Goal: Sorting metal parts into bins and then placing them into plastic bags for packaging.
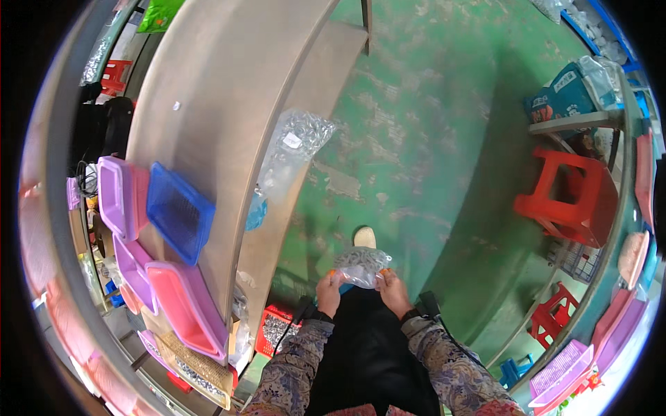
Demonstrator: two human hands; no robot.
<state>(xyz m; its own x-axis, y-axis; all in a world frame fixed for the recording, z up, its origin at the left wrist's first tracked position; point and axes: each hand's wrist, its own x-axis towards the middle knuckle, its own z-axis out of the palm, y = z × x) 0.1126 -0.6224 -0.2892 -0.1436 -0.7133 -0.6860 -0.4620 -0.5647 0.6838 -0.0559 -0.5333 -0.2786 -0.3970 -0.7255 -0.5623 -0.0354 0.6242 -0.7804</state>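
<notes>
Both my hands hold a clear plastic bag point(362, 267) out in front of me, low in the middle of the head view. Grey ring-like pieces show through its far part; their exact kind is too small to tell. My left hand point(329, 291) pinches the bag's left side, and my right hand point(393, 292) pinches the right side. Small orange spots show at the fingertips of both hands. Beyond the bag, the toe of a light shoe point(364, 237) stands on the green floor point(416, 132).
At left runs a long table point(222, 76) with a blue basket point(179, 211) and a pink tray point(184, 305). On its lower shelf lies a clear bag point(295, 142). A red basket point(267, 333) of small parts sits near my left arm. A red stool point(565, 194) is at right.
</notes>
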